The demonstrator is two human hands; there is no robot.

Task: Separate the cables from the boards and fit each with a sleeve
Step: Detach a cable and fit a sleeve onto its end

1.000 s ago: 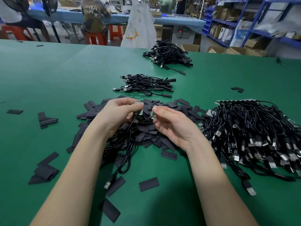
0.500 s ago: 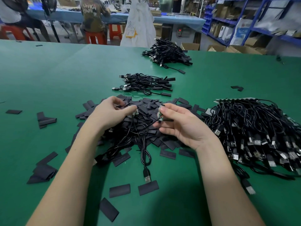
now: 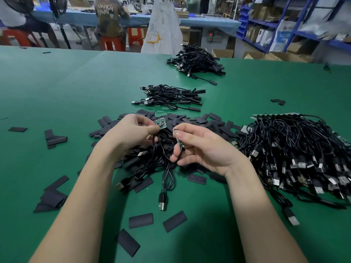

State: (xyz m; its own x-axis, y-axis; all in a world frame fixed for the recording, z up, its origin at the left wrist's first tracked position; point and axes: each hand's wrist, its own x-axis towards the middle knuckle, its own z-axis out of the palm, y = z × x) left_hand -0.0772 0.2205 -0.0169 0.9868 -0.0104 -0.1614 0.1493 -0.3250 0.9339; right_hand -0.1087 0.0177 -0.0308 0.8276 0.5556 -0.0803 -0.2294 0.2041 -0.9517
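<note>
Head: hands [image 3: 133, 133] apart since earlier, boards [image 3: 161, 123] separated.

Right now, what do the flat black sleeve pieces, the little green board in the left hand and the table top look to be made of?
Flat black sleeve pieces: probably matt heat-shrink plastic tubing; they lie flattened with open ends.
Little green board pinched in the left hand: likely a fibreglass circuit board, green with tiny soldered parts.
Green table top: seems a smooth rubbery mat with a soft sheen.

Assembly workshop — cable heaps [image 3: 296, 154], shelving [image 3: 281, 25]
</note>
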